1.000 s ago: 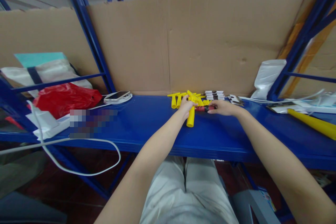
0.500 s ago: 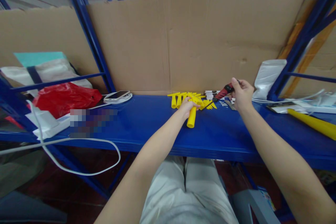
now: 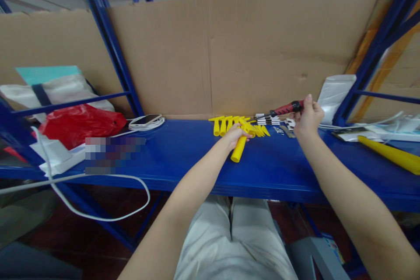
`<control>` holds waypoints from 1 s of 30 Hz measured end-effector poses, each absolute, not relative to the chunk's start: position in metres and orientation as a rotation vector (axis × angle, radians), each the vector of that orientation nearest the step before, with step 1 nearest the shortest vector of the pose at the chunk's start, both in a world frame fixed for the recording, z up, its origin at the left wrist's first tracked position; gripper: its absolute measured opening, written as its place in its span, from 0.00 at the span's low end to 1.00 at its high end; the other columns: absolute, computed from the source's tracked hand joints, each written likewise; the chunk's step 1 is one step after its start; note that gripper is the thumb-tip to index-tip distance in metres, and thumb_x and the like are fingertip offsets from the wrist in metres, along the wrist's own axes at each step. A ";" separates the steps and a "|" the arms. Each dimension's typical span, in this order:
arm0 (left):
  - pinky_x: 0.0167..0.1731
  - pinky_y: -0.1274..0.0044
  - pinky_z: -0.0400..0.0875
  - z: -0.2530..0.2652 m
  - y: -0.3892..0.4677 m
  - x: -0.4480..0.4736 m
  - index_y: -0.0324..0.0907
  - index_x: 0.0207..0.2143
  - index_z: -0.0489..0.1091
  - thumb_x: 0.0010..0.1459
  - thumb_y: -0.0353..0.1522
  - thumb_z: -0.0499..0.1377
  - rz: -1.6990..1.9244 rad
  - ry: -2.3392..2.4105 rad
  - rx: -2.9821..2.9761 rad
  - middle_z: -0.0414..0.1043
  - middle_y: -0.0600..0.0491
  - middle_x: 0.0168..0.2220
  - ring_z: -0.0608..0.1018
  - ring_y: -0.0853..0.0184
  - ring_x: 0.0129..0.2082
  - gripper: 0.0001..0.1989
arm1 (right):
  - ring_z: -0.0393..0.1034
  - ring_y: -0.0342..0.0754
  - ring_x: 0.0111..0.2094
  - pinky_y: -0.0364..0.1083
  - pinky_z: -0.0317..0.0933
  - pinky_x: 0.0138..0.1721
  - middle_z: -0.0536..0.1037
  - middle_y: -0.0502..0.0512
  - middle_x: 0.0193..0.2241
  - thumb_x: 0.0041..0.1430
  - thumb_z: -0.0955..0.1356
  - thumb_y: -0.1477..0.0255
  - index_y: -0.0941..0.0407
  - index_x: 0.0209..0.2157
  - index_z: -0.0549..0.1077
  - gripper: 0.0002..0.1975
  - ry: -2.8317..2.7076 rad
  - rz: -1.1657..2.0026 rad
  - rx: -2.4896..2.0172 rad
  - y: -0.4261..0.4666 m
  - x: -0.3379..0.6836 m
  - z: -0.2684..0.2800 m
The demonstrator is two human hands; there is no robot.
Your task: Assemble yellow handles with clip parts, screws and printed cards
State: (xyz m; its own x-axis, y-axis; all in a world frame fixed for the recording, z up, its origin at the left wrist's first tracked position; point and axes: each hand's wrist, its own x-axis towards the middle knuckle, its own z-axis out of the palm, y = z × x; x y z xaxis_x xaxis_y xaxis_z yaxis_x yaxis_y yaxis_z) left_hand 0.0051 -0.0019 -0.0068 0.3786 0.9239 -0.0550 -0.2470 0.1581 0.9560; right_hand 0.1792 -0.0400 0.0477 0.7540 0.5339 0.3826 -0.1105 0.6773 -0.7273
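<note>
My left hand (image 3: pixel 235 135) grips the yellow handle (image 3: pixel 239 150), long axis toward me, while my right hand (image 3: pixel 308 119) pinches the screwdriver (image 3: pixel 286 108) by its end, shaft slanting down leftward toward the handle's far end.

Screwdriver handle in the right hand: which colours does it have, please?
The screwdriver handle is red and black, visible in the head view.
</note>
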 end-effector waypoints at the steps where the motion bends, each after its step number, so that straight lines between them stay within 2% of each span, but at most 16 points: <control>1: 0.20 0.83 0.68 -0.006 -0.003 0.005 0.40 0.47 0.58 0.41 0.12 0.51 0.968 0.788 1.093 0.72 0.47 0.41 0.78 0.67 0.30 0.30 | 0.46 0.36 0.09 0.39 0.50 0.11 0.56 0.39 0.09 0.62 0.60 0.72 0.55 0.20 0.57 0.15 -0.621 0.388 -0.745 -0.040 0.179 0.048; 6: 0.19 0.84 0.67 -0.003 -0.005 0.006 0.41 0.50 0.54 0.40 0.12 0.50 0.946 0.812 1.084 0.72 0.47 0.42 0.78 0.68 0.28 0.34 | 0.47 0.36 0.09 0.39 0.50 0.11 0.56 0.39 0.09 0.61 0.60 0.72 0.55 0.20 0.58 0.15 -0.617 0.392 -0.736 -0.040 0.179 0.047; 11: 0.20 0.83 0.67 -0.002 -0.007 0.007 0.42 0.52 0.53 0.39 0.12 0.53 0.950 0.805 1.063 0.71 0.46 0.43 0.78 0.68 0.26 0.36 | 0.47 0.35 0.10 0.38 0.47 0.10 0.57 0.39 0.11 0.60 0.61 0.73 0.55 0.20 0.58 0.15 -0.595 0.378 -0.734 -0.038 0.181 0.046; 22: 0.20 0.83 0.65 0.001 -0.010 0.007 0.42 0.50 0.55 0.42 0.12 0.51 0.909 0.794 1.111 0.72 0.47 0.41 0.78 0.69 0.26 0.32 | 0.48 0.34 0.10 0.38 0.47 0.11 0.58 0.39 0.12 0.59 0.62 0.69 0.55 0.22 0.58 0.13 -0.583 0.352 -0.758 -0.035 0.185 0.045; 30: 0.19 0.83 0.64 0.002 -0.012 0.006 0.41 0.48 0.55 0.45 0.12 0.49 0.923 0.734 1.093 0.71 0.46 0.41 0.78 0.69 0.27 0.29 | 0.49 0.35 0.10 0.39 0.46 0.11 0.59 0.40 0.12 0.60 0.61 0.72 0.55 0.21 0.58 0.13 -0.565 0.341 -0.763 -0.035 0.186 0.046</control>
